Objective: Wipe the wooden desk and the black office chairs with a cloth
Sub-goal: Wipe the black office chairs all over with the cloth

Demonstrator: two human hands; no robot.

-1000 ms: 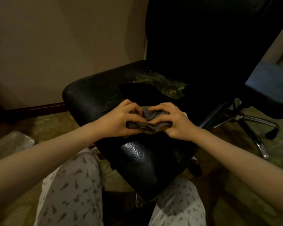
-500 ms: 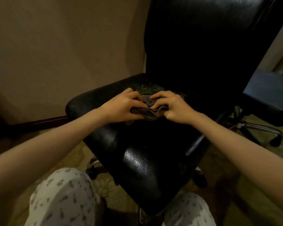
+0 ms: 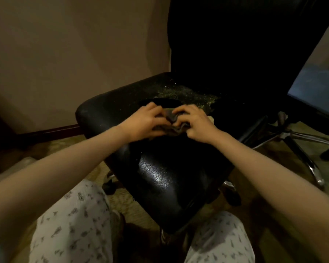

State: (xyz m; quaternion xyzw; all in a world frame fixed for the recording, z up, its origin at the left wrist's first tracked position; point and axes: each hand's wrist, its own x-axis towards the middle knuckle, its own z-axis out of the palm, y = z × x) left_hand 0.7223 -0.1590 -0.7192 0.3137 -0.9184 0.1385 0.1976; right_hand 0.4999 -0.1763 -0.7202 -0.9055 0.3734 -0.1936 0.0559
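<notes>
A black office chair (image 3: 160, 173) stands right in front of me, its shiny seat filling the middle of the view and its tall dark backrest rising behind. A bunched dark grey cloth (image 3: 172, 124) lies on the middle of the seat. My left hand (image 3: 144, 123) grips the cloth's left side with curled fingers. My right hand (image 3: 195, 123) grips its right side the same way. Both hands press the cloth onto the seat. Pale specks cover the seat's back part (image 3: 186, 93) just beyond the hands.
A second chair (image 3: 317, 93) with a chrome star base (image 3: 302, 147) and castors stands at the right. A beige wall with a dark skirting board (image 3: 46, 132) runs along the left. Patterned carpet lies below, and my knees in printed trousers (image 3: 70, 224) are at the bottom.
Both hands with the cloth slid away along the seat toward the backrest, then came part of the way back toward me. The grip on the cloth stayed the same.
</notes>
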